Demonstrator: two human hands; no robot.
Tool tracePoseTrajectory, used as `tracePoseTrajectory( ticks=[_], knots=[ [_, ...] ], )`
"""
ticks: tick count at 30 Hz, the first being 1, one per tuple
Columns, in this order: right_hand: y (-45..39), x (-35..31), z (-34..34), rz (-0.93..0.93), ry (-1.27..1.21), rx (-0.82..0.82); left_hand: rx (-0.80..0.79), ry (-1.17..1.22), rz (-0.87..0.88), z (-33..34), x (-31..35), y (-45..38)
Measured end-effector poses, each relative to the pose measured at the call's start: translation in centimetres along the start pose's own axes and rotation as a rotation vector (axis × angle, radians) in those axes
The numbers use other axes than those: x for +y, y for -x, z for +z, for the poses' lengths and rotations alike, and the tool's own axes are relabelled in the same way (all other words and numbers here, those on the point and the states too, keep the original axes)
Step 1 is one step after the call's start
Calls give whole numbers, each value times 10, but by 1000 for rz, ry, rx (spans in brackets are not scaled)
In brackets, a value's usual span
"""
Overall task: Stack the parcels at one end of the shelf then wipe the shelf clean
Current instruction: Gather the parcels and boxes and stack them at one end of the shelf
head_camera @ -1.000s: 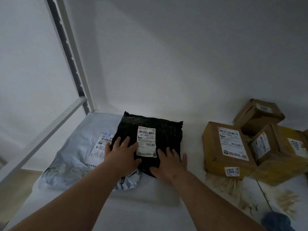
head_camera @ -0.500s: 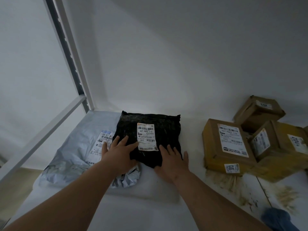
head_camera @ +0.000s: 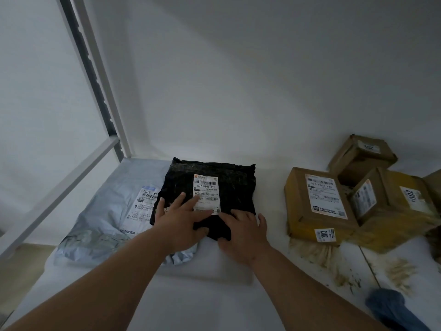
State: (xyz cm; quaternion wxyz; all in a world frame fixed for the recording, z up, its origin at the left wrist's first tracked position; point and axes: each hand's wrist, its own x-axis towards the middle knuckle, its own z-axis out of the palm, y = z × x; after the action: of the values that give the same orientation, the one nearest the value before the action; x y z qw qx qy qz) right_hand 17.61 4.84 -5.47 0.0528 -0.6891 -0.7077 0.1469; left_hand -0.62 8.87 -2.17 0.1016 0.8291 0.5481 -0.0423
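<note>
Black parcel lay on the grey mailer at the shelf's left end | left hand and right hand pressed flat, fingers spread, on its near edge | cardboard boxes lay well right, nearer the right hand.

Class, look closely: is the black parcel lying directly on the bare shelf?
No, the black parcel lies partly atop the grey mailer bag.
</note>
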Motion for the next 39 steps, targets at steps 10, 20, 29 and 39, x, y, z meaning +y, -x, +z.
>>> tracePoseTrajectory(
  ticks=[10,20,29,39],
  knots=[
    [13,2,-15,44,-195,42,-71,-28,-49,1,17,-2],
    [46,35,-42,56,-314,299,169,292,-51,-9,95,-9],
    [87,100,-62,108,-540,327,326,616,72,-6,180,-20],
    [145,185,-127,69,-572,378,394,662,52,-23,309,-21]
  ],
)
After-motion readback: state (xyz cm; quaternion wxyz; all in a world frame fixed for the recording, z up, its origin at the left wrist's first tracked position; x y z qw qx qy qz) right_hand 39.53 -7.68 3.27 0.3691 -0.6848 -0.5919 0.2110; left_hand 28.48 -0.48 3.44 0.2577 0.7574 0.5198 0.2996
